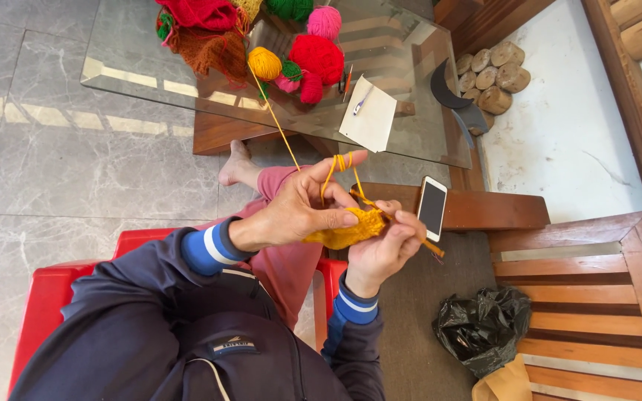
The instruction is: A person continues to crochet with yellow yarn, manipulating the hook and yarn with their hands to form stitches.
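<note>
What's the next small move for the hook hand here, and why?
Probably catch the yarn with the hook and pull a loop through. The strand is wrapped taut over the left hand's raised finger, the right hand holds the hook at the edge of the yellow piece, and both hands pinch it.

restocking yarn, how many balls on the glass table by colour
yellow ball: 1
red balls: 2
pink balls: 2
green balls: 2
total: 7, all on the glass table

1 head-worn camera looks steeply down, close over the lap.
</note>
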